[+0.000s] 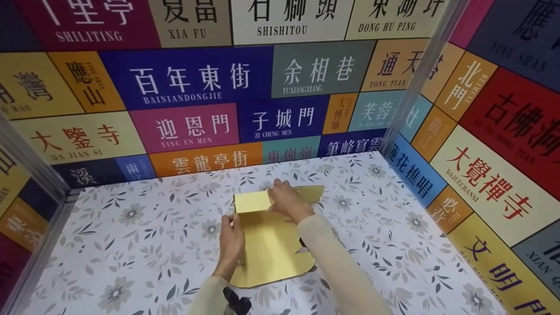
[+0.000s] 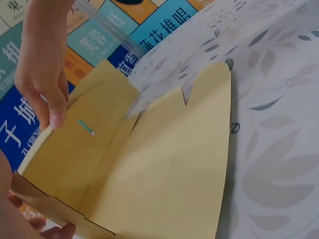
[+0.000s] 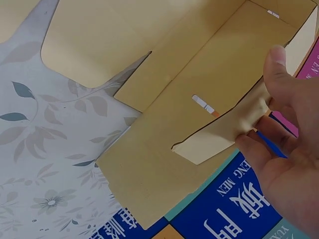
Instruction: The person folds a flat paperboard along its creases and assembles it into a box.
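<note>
A yellow-brown cardboard box blank [image 1: 275, 249], partly folded, lies on the table with its back wall and left side wall raised. My left hand [image 1: 232, 240] grips the left side wall near the back corner; its fingers [image 2: 62, 231] show on the wall's outer face in the left wrist view. At the back wall, my right hand [image 1: 286, 201] pinches the folded flap [image 3: 219, 129] along the top edge, thumb on one side and fingers on the other. A small slot [image 3: 203, 104] pierces the back wall. The right side panel [image 1: 311, 193] stretches outward, unfolded.
A white tablecloth [image 1: 144, 245] with grey flowers and leaves covers the table. Panels of coloured signs [image 1: 188, 78] stand behind the table and on both sides, joined by metal corner posts [image 1: 415, 78].
</note>
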{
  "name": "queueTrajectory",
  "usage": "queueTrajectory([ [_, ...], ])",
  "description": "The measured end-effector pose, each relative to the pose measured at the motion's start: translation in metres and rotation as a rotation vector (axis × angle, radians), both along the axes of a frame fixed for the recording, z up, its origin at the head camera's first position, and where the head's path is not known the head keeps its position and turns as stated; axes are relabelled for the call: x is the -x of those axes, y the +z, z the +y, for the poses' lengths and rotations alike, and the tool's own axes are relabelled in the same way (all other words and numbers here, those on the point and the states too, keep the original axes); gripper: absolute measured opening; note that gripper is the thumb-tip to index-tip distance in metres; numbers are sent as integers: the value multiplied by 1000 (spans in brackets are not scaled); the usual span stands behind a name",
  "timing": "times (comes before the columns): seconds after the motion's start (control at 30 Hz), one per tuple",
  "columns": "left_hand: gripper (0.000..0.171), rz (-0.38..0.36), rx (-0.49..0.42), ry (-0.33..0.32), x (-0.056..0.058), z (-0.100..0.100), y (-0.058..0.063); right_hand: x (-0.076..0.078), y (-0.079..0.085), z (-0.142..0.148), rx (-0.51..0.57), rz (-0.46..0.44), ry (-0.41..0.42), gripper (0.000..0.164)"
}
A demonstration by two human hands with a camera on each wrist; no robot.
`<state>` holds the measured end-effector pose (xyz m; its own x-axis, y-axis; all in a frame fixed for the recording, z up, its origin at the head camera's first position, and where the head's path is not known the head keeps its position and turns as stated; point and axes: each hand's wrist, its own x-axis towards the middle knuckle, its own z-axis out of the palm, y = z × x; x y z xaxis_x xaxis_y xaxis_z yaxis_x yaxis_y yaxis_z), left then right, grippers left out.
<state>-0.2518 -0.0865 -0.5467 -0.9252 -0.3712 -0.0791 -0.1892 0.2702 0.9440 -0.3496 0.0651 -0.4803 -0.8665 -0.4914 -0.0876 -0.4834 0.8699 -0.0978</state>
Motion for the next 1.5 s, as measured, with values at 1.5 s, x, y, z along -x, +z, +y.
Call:
queueTrajectory([
  [1.5,69,269,429,-104,14,-17,-15,-2,13,7,27,-185,-6,64],
])
